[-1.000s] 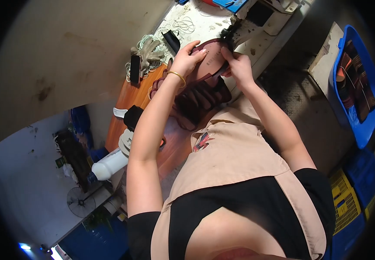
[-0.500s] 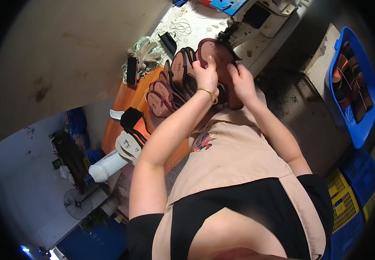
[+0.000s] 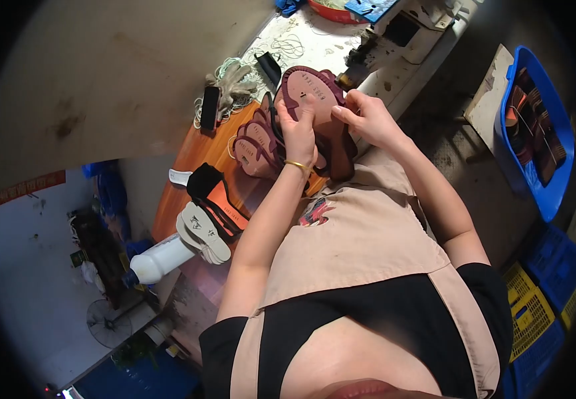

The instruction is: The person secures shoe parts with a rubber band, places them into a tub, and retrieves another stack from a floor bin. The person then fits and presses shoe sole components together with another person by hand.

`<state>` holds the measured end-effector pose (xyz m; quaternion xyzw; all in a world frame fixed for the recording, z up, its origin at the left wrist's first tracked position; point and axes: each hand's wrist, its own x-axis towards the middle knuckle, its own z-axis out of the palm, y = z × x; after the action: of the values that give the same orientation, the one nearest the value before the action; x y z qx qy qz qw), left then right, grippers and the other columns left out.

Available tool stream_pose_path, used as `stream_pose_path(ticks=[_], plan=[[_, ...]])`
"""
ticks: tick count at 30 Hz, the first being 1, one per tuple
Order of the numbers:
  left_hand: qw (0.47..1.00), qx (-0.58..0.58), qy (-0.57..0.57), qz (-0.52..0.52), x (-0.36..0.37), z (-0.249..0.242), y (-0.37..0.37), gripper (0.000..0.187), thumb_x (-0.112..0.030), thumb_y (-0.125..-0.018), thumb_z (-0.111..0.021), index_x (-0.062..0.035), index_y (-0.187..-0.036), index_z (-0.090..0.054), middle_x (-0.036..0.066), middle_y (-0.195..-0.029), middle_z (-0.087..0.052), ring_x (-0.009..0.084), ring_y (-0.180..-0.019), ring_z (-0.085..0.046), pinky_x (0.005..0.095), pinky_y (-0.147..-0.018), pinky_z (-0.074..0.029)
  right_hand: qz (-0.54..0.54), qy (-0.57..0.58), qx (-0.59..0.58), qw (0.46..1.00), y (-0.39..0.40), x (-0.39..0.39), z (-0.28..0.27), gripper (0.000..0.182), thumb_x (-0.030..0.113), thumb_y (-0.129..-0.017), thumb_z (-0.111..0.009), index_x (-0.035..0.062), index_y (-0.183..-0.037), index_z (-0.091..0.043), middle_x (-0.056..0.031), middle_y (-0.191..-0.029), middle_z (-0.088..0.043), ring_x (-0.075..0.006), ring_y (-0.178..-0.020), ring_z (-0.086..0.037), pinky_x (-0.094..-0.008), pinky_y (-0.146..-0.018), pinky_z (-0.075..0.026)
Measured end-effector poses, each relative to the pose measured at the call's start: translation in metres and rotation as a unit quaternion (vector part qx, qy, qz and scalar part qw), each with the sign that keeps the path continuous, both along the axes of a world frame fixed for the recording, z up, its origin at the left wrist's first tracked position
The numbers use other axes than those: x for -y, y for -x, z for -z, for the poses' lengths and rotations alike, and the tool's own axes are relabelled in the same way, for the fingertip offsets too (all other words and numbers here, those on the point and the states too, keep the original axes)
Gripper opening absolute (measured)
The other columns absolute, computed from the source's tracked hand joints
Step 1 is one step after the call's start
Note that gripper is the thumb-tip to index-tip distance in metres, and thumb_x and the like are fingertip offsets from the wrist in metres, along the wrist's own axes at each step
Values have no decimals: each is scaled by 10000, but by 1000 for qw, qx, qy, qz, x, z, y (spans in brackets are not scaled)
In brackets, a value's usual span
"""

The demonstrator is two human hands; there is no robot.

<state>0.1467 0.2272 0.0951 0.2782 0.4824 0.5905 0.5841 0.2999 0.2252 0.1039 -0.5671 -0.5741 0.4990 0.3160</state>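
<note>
My left hand (image 3: pixel 299 133) grips a sandal insole (image 3: pixel 314 90) with a pink-tan printed face and gathered maroon edging or straps round its upper end. The thumb lies on its face. At its right edge is my right hand (image 3: pixel 372 120), fingers bent and thumb close to the index finger in a pinch; what sits between them is too small to make out. Just left of my left hand, more maroon-strapped insoles (image 3: pixel 254 151) lie on an orange-brown wooden board (image 3: pixel 191 149), partly hidden by the hand.
Black-and-orange sandal pieces (image 3: pixel 225 209), white sole shapes (image 3: pixel 201 229) and a white bottle (image 3: pixel 161 261) are at lower left. A phone (image 3: pixel 210 108), glove (image 3: pixel 234 81) and tangled thread lie farther up. Machine parts (image 3: pixel 361 60) stand ahead; a blue basket (image 3: pixel 510 133) holds pieces at right.
The held insole has turned and shifted slightly left, so its maroon edging and straps now show. My right hand has gone from holding its side to pinching at its edge.
</note>
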Motion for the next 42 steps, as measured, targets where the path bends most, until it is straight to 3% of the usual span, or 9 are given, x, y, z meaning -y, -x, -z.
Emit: stream_pose_path(ticks=[5, 8, 20, 22, 27, 30, 35, 40, 42], plan=[[990, -95, -89, 60, 16, -17, 26, 333, -60, -826, -631, -35, -1107, -454, 51, -1016, -564, 125, -907, -549, 254, -796, -460, -204, -210, 260, 920, 9, -1, -16, 233, 206, -848, -474, 6, -739, -522, -183, -641, -576, -358, -651, -582, -442, -601, -464], [939, -319, -130, 6, 25, -12, 34, 348, -119, -809, -643, 14, -1069, -454, 106, -935, -594, 165, -830, -568, 300, -751, -463, -322, -265, 271, 867, 20, -6, -21, 184, 174, -815, -494, 4, -744, -489, -177, -633, -552, -352, -632, -568, -442, -577, -447], [984, -128, 6, -122, 61, -12, 111, 632, -324, -760, -695, 41, -1199, -423, 183, -1213, -471, 273, -1119, -458, 397, -924, -380, -410, -313, 14, 857, 113, 41, -30, 153, 161, -766, -528, 25, -792, -461, -135, -738, -526, -316, -694, -550, -414, -609, -446], [756, -644, 27, -119, 63, 48, 149, 677, -427, -765, -666, 29, -1199, -418, 221, -1223, -449, 361, -1155, -421, 462, -935, -353, -423, -284, -4, 860, 118, 51, -27, 152, 157, -780, -529, 24, -787, -456, -136, -719, -522, -319, -680, -546, -414, -605, -442], [693, -677, 23, -246, 105, 94, 220, 644, -471, -797, -605, 7, -1190, -424, 240, -1184, -457, 405, -1076, -446, 480, -890, -371, -410, -249, 53, 876, 94, 48, -11, 134, 144, -797, -551, 39, -771, -472, -118, -697, -544, -314, -676, -576, -399, -572, -453], [573, -675, 375, -276, 148, 111, 271, 768, -531, -737, -625, -15, -1255, -390, 235, -1224, -425, 420, -1098, -438, 501, -920, -366, -364, -211, 74, 904, 79, 46, -1, 126, 139, -791, -565, 36, -764, -497, -129, -685, -557, -318, -668, -575, -401, -586, -456], [700, -538, 418, -212, 176, 130, 317, 1032, -529, -625, -733, 71, -1329, -277, 272, -1344, -343, 355, -1242, -371, 466, -1009, -322, -406, -173, 102, 892, 89, 50, 10, 134, 136, -793, -565, 23, -759, -503, -137, -692, -563, -325, -669, -576, -409, -593, -453], [856, -392, 251, -224, 158, 104, 295, 730, -309, -631, -795, 93, -1129, -445, 248, -1071, -562, 314, -1000, -560, 340, -882, -419, -406, -178, 123, 888, 98, 46, 11, 137, 139, -808, -560, 20, -763, -509, -143, -684, -556, -335, -677, -577, -418, -593, -455], [737, -585, 227, -252, 158, 111, 288, 623, -256, -659, -766, 50, -1102, -452, 232, -1057, -561, 350, -991, -553, 379, -874, -424, -398, -179, 124, 891, 97, 45, 15, 138, 141, -807, -561, 20, -764, -513, -144, -690, -562, -335, -680, -579, -419, -594, -456]])
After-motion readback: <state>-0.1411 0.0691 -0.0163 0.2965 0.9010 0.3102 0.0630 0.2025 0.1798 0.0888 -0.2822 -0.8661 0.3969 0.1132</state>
